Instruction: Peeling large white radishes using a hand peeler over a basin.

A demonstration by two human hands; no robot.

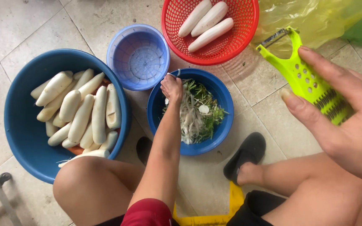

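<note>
Right hand [348,125]: close to the camera, palm turned inward, thumb and fingers clamped on the handle of a lime-green peeler [311,79]; the thumb lies along the near edge, the forefinger over the top.
Peeler: tilted, its metal blade end pointing up and away from the grip, the perforated body running down into the palm.
Left hand [171,88]: arm stretched straight out and down from the knee, fingers bunched together at the far rim of the small blue bowl [227,125]; something thin seems pinched in them, but I cannot tell what.
Small blue bowl: directly under the left grip, on the tiled floor [17,29]; it holds a heap of white peelings [191,119] mixed with green leafy trimmings [210,115].
Lilac basket [138,56]: just beyond and to the left of the left grip, touching the small bowl's rim.
Red basket [227,50]: beyond the left grip, a little to the right; three peeled white radishes [206,21] lie side by side in it.
Large blue basin [21,125]: well left of the left arm, piled with many white radishes [80,113].
Yellow plastic bag [315,19]: beyond the right grip, behind the peeler.
Black slipper [246,155]: on the foot below the small bowl.
</note>
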